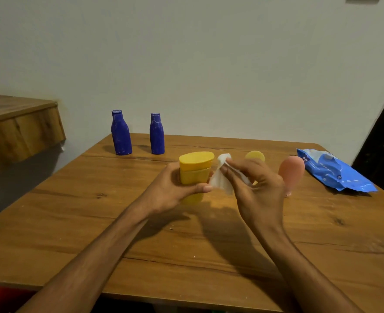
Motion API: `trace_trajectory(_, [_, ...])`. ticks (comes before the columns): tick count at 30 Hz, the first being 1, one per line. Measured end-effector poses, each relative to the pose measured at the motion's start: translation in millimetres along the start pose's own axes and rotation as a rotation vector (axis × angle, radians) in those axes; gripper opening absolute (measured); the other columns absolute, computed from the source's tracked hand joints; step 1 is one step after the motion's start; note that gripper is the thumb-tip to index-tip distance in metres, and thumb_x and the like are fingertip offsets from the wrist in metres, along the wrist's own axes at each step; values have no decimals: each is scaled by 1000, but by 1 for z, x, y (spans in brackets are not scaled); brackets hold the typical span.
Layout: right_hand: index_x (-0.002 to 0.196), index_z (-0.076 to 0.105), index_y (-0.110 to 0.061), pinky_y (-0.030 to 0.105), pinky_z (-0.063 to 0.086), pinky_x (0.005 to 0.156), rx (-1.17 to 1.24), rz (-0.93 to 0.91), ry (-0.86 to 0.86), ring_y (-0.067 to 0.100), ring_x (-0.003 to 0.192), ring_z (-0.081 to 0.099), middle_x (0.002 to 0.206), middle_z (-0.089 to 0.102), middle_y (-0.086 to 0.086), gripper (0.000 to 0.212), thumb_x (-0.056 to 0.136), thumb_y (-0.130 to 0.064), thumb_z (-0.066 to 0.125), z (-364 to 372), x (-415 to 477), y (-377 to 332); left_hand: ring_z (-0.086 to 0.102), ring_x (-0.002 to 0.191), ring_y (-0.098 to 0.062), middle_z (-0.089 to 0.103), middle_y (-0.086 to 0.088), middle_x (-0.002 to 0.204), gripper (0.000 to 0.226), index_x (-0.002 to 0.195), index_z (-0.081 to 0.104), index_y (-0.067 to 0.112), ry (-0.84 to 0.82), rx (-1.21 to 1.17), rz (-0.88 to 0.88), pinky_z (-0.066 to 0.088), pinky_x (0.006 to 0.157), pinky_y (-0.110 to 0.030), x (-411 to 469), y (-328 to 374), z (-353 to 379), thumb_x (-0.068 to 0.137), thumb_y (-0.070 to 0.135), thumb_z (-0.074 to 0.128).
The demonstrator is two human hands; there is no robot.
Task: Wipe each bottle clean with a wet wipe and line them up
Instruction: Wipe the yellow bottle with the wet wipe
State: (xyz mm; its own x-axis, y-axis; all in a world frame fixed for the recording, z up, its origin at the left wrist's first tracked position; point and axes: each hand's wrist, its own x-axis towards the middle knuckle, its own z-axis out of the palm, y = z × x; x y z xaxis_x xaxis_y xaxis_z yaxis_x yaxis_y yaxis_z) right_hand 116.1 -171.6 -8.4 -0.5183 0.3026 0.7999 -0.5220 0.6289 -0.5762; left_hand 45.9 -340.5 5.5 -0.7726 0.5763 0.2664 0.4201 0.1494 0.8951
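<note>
your left hand (175,188) grips the yellow oval-capped plastic bottle (194,171) above the wooden table (96,199) | your right hand (254,186) pinches the crumpled white wet wipe (220,177) (beside the bottle's cap)

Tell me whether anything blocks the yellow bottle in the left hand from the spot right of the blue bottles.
Nothing visible does. The left hand holds the yellow bottle; only bare table lies between it and the right-hand blue bottle. The pink bottle and second yellow bottle stand farther right, off that path.
</note>
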Motion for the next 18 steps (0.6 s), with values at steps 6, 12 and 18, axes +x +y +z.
trace_trajectory(6, [102,73,-19,19,56,70,-90,206,-140,3,89,65,98,70,-11,18,84,-21,72,-5,7,-1,57,99,-2,56,19,103,38,105,46,40,-83,33,-29,46,77,-17,24,2,-2,80,28,72])
trace_trajectory(12, [101,75,-14,24,55,63,-265,286,-279,2,80,60,92,67,-10,16,87,-18,70,-16,22,3,57,88,0,56,17,97,38,103,46,34,-47,67,-7,47,69,-15,56,5,6,81,25,76])
trace_trajectory(18, [95,77,-18,33,57,61,-440,323,-295,8,76,65,87,73,-4,14,85,-18,68,-20,25,23,59,93,-9,59,10,100,48,114,51,20,-16,68,-25,49,72,-21,85,-7,22,76,26,80])
